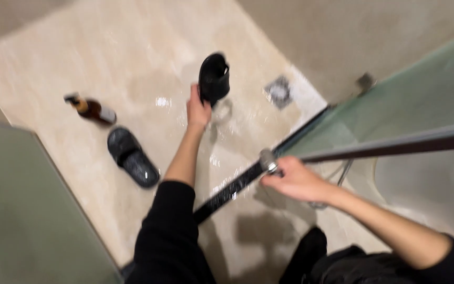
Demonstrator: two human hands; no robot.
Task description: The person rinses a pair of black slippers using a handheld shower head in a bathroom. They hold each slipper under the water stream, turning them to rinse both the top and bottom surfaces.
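Head view looks down onto a wet beige shower floor point(132, 52), the largest thing in sight, with plenty of bare tile beyond both hands and off to the left of the left hand. Its near edge is a dark threshold strip point(227, 192) running aslant between the two forearms. A frosted glass panel point(22, 221) closes the space well to the left of the left arm, and a glass door point(395, 110) with a dark rail stands just beyond the right hand, its lower edge meeting the threshold.

A black slipper point(132, 156) lies flat on the tiles, left of the left forearm and apart from it. The second black slipper point(214, 78) is held up off the floor, sole end upward, at the far side of the left hand point(198, 109), whose fingers are closed on its lower edge. The right hand point(295, 181) is curled around a round metal knob point(267, 159) at the door's edge, fingers wrapped over it.

A brown bottle point(91, 109) with a dark pump top lies on its side on the floor, well left of the left hand; it carries a pale label band, too blurred to make out. A square metal floor drain point(278, 90) sits to the right of the raised slipper, beyond the right hand.
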